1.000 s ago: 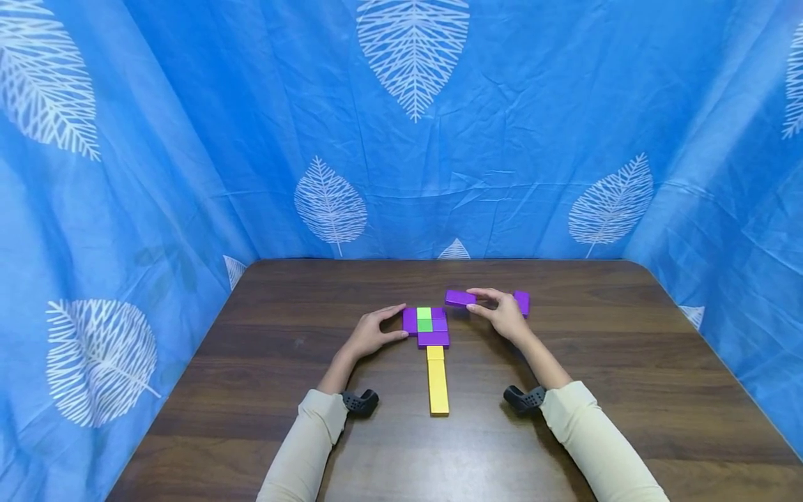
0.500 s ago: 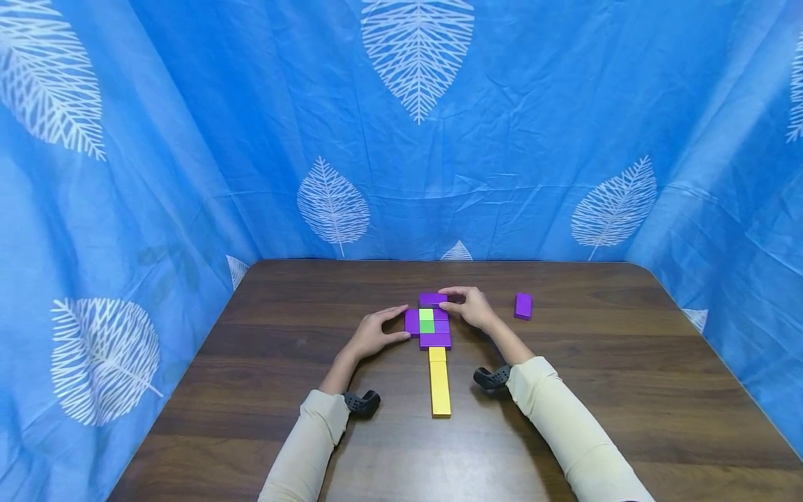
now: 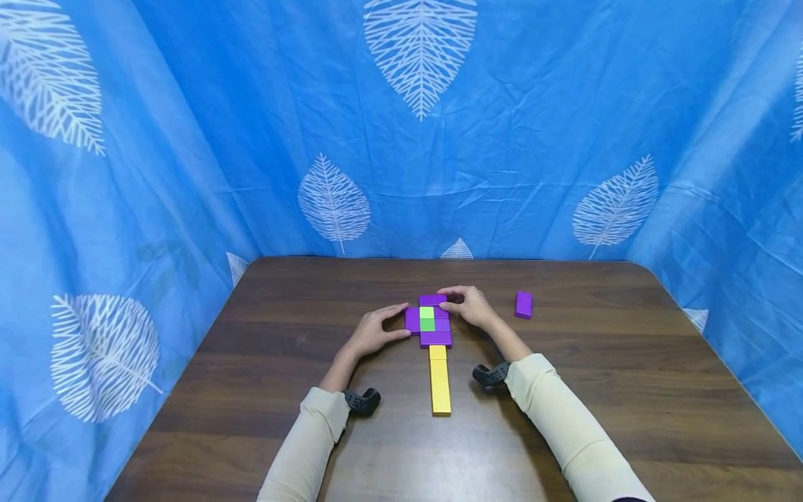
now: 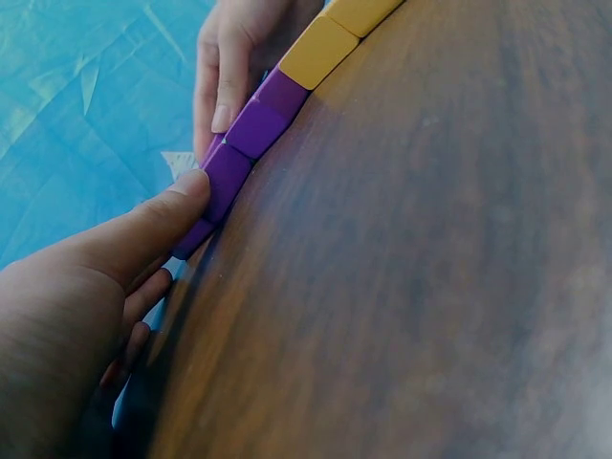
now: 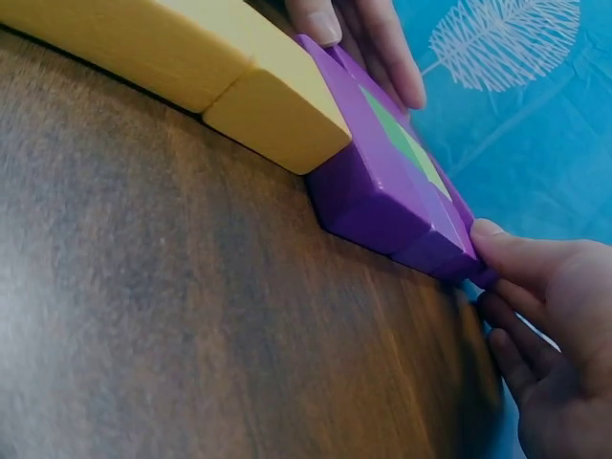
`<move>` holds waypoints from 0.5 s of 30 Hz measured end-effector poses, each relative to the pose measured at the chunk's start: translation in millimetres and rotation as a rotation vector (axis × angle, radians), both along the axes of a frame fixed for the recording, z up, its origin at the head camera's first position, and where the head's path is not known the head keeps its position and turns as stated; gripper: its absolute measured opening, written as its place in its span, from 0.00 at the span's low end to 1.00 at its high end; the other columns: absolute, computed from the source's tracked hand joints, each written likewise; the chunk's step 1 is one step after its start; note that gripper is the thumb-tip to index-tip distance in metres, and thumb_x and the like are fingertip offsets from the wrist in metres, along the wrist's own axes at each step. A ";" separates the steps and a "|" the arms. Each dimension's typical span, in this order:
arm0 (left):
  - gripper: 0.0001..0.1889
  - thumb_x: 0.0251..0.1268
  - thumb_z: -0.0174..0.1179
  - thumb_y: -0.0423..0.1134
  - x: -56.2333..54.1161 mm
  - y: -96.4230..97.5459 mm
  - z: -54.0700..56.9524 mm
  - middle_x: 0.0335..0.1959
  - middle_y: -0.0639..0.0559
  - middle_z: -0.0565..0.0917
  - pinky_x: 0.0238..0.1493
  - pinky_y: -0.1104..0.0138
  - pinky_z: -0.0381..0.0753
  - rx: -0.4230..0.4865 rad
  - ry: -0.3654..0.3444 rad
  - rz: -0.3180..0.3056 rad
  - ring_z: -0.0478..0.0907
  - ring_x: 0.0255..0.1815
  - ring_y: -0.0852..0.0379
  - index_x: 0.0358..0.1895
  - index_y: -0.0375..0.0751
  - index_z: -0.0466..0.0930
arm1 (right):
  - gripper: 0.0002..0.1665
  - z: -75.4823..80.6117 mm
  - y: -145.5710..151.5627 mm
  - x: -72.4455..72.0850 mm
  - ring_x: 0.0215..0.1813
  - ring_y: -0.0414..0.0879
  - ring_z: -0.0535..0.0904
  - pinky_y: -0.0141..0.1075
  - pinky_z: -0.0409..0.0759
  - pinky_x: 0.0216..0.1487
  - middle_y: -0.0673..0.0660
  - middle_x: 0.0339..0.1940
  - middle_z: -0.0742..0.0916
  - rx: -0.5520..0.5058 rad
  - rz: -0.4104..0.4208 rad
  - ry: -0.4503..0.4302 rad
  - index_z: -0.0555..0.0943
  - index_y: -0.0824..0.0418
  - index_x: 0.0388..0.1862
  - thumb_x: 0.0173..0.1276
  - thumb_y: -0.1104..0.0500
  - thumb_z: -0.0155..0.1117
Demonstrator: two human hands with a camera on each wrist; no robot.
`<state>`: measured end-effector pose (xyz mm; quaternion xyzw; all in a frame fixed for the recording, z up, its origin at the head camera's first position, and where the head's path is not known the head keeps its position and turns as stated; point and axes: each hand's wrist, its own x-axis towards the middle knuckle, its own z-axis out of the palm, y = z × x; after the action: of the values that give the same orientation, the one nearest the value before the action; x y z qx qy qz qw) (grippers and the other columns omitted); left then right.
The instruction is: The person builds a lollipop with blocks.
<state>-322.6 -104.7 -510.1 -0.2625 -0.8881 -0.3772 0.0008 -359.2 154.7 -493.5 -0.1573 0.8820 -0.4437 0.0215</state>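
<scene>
Purple wooden blocks frame a light green block (image 3: pixel 426 313) and a darker green block (image 3: pixel 427 325), all lying flat at mid-table. With thumb and a finger, my left hand (image 3: pixel 369 335) pinches the two ends of the purple block on the left side (image 3: pixel 412 321). My right hand (image 3: pixel 472 308) pinches the right end of the far purple block (image 3: pixel 430 300), which lies along the cluster's far edge. A yellow strip of blocks (image 3: pixel 440 383) runs from the near purple block (image 3: pixel 436 339) toward me. In the right wrist view, the right thumb (image 5: pixel 516 251) touches purple.
One loose purple block (image 3: pixel 523 305) lies to the right of the right hand. The brown wooden table (image 3: pixel 263 321) ends at a blue leaf-patterned curtain (image 3: pixel 521 209). Black wrist devices sit on both cuffs.
My right hand has moved left with a purple block and brought it down against the cluster's far edge. In the last half second both hands stay nearly still.
</scene>
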 end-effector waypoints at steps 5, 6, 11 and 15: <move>0.34 0.56 0.63 0.55 -0.5 -0.3 -0.9 0.63 0.50 0.71 0.64 0.59 0.62 -0.008 -0.011 -0.001 0.65 0.64 0.52 0.65 0.47 0.68 | 0.20 1.3 -0.4 2.1 0.58 0.56 0.72 0.50 0.66 0.60 0.61 0.51 0.82 0.026 -0.003 0.007 0.81 0.61 0.51 0.61 0.57 0.66; 0.34 0.56 0.63 0.54 -0.5 -0.3 -1.0 0.63 0.50 0.71 0.64 0.59 0.62 -0.006 -0.014 -0.001 0.64 0.64 0.52 0.65 0.47 0.68 | 0.20 1.3 -0.5 2.2 0.58 0.56 0.72 0.50 0.66 0.60 0.61 0.51 0.82 0.031 0.000 0.010 0.81 0.61 0.51 0.61 0.56 0.66; 0.33 0.56 0.63 0.53 -0.5 -0.1 -0.1 0.63 0.49 0.71 0.64 0.58 0.62 0.008 -0.016 -0.003 0.65 0.64 0.51 0.65 0.46 0.67 | 0.19 1.7 -1.5 2.2 0.59 0.57 0.72 0.51 0.67 0.60 0.61 0.52 0.82 0.047 0.008 0.019 0.81 0.61 0.52 0.63 0.56 0.64; 0.33 0.56 0.63 0.52 -0.7 -0.2 0.9 0.63 0.49 0.71 0.64 0.57 0.63 0.016 -0.012 -0.006 0.65 0.64 0.51 0.65 0.46 0.68 | 0.18 1.9 -2.5 1.8 0.59 0.55 0.72 0.50 0.67 0.60 0.61 0.52 0.82 0.045 -0.006 0.002 0.81 0.59 0.52 0.64 0.57 0.63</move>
<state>-323.3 -104.9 -509.2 -0.2630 -0.8843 -0.3857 -0.0037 -357.4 152.2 -491.6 -0.1546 0.8922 -0.4238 0.0228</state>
